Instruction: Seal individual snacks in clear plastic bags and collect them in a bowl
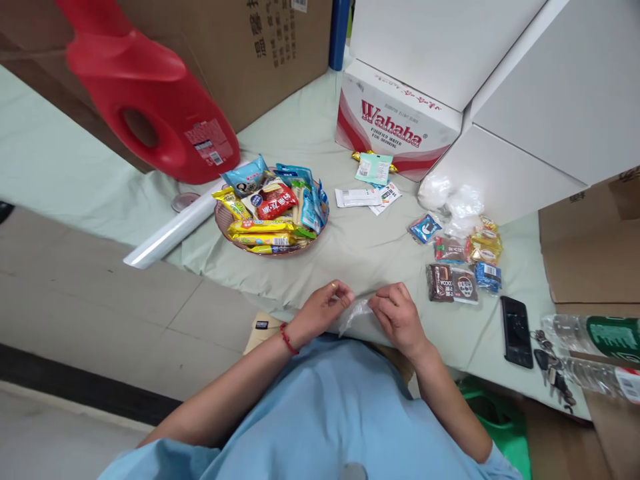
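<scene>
At the table's near edge a small, crumpled clear plastic bag (356, 313) hangs between my two hands. My right hand (400, 319) is closed, pinching the bag's right end between thumb and fingers. My left hand (324, 308) is closed too, its bent fingertips at the bag's other side; their exact grip is partly hidden. Beyond them stands a basket (245, 249) heaped with packaged snacks (270, 200). Right of my hands lie several small snack packets (450, 249), with crumpled clear plastic bags (463, 200) just behind.
A large red jug (175, 100) and a clear plastic roll (170, 230) are at the left. A Wahaha carton (395, 127) stands at the back, with sachets (357, 197) before it. A phone (517, 332), keys (553, 370) and plastic bottles (613, 337) lie at the right.
</scene>
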Available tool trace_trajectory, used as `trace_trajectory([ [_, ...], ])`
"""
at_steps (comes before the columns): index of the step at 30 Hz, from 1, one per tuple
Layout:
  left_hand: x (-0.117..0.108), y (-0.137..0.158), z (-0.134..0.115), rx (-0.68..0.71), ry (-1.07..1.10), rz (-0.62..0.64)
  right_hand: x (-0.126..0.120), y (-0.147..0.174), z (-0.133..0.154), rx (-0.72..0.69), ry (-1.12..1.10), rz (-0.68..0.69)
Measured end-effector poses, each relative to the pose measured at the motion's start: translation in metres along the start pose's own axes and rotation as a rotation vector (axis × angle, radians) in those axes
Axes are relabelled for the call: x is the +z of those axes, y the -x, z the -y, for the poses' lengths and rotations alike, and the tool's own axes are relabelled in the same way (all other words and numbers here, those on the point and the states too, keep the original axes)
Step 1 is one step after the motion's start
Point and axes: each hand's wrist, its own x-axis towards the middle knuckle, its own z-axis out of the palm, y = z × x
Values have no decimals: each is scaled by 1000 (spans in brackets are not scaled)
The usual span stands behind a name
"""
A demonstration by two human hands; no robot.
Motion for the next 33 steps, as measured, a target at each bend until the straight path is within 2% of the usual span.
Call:
trace_trajectory([
  [3,5,-1,-3,12,6,141,-2,-3,-1,-38,37,-16],
  [7,10,-5,0,-14,46,140,-2,1,-2,-3,33,-100],
  [9,12,-7,2,9,32,45,-2,4,-1,129,-6,-235],
  [11,15,-8,3,44,-17,-85,-1,6,2,336,-121,-333],
  [13,19,-8,3,72,-83,-156,3,6,4,516,-319,-268],
  [15,24,-6,2,119,-141,-167,11,3,6,588,-509,-120],
  [17,28,-5,1,181,-193,-165,20,0,7,595,-615,-60],
  [19,29,-5,1,206,-219,-150,27,-2,5,608,-661,-73],
  [24,21,-9,5,79,-72,-118,25,-1,-5,670,-745,-39],
  [27,19,-12,6,80,-54,-142,18,-2,-7,661,-698,-36],
  [31,26,-14,3,61,-35,-83,17,-6,0,573,-599,-39],
  [33,27,-15,1,65,21,-65,18,-7,2,575,-625,-46],
])
